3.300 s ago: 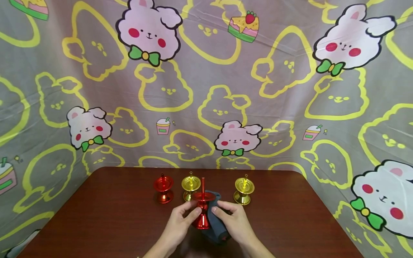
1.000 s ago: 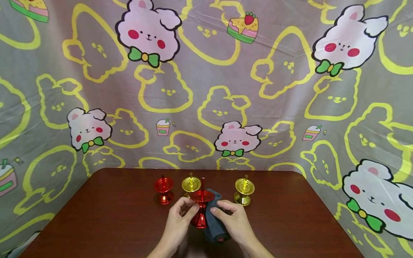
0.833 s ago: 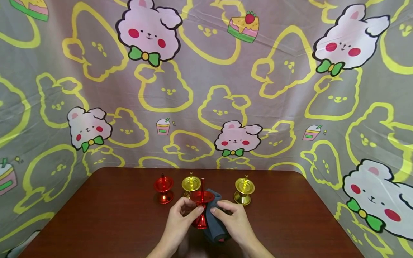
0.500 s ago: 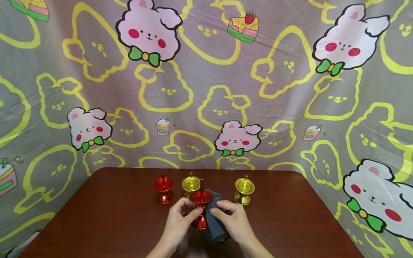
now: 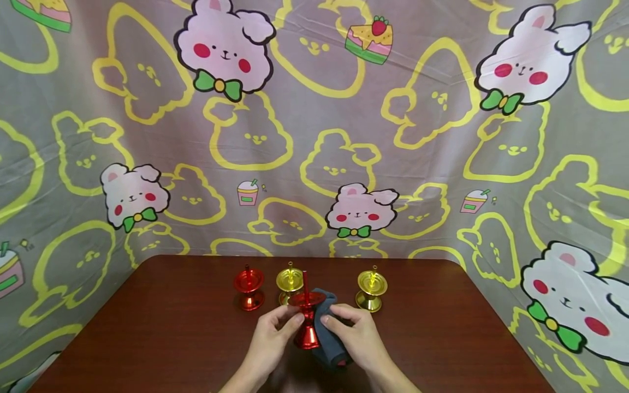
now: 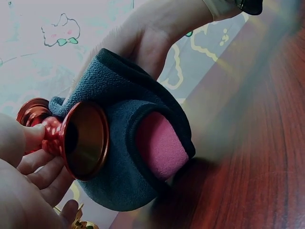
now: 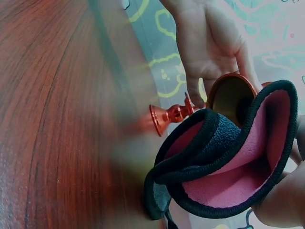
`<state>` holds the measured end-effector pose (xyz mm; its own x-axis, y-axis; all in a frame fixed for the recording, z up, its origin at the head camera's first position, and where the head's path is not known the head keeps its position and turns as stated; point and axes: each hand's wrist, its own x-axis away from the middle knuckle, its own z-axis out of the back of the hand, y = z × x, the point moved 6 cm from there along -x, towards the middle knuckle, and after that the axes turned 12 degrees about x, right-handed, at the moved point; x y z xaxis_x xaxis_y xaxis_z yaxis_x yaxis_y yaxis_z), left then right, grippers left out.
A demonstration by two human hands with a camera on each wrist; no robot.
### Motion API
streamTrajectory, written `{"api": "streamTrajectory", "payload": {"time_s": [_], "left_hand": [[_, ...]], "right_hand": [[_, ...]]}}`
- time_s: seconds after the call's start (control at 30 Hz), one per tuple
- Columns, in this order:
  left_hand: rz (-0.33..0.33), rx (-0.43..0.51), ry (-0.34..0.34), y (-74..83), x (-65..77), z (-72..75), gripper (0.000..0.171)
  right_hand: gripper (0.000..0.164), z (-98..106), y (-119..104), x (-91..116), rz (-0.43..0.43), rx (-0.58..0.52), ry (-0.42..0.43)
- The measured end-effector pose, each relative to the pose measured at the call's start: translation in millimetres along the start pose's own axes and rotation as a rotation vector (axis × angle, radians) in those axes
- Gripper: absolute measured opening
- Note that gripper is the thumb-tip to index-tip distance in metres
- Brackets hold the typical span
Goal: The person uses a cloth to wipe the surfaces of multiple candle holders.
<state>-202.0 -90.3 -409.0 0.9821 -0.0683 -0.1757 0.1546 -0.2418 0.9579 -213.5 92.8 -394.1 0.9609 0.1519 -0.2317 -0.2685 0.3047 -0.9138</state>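
Observation:
A shiny red candle holder (image 5: 308, 335), with a dish and a thin upright stem on top, is held just above the near middle of the table. My left hand (image 5: 272, 333) grips it by its narrow waist, thumb in front. On its right side, my right hand (image 5: 360, 333) pinches a folded dark blue-grey cloth (image 5: 330, 341) against it. The left wrist view shows the cloth (image 6: 124, 119) touching the hollow base of the candle holder (image 6: 88, 140). Pink lining shows inside the cloth (image 7: 228, 181) in the right wrist view.
Behind the hands, another red candle holder (image 5: 250, 286) stands at the left. A gold candle holder (image 5: 290, 279) stands mid-table, partly hidden by the held one. Another gold one (image 5: 371, 289) is to the right. A patterned curtain (image 5: 314, 109) rises behind the brown table (image 5: 172, 327).
The held candle holder has turned slightly in the left hand, its base shifting a little toward the right. The cloth stays against it in the right hand; the standing holders have not moved.

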Motion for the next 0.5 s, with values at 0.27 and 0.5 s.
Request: {"api": "streamTrajectory", "payload": {"time_s": [0.27,0.5], "left_hand": [[0.029,0.01,0.004,-2.7,0.5,1.4,0.032],[0.041,-0.027,0.019,0.4,0.9,1.8,0.031]], "right_hand": [[0.025,-1.7,2.4,0.2,0.0,-0.002,-0.012],[0.025,-2.3,0.0,-0.7,0.007,0.008,-0.006]]}}
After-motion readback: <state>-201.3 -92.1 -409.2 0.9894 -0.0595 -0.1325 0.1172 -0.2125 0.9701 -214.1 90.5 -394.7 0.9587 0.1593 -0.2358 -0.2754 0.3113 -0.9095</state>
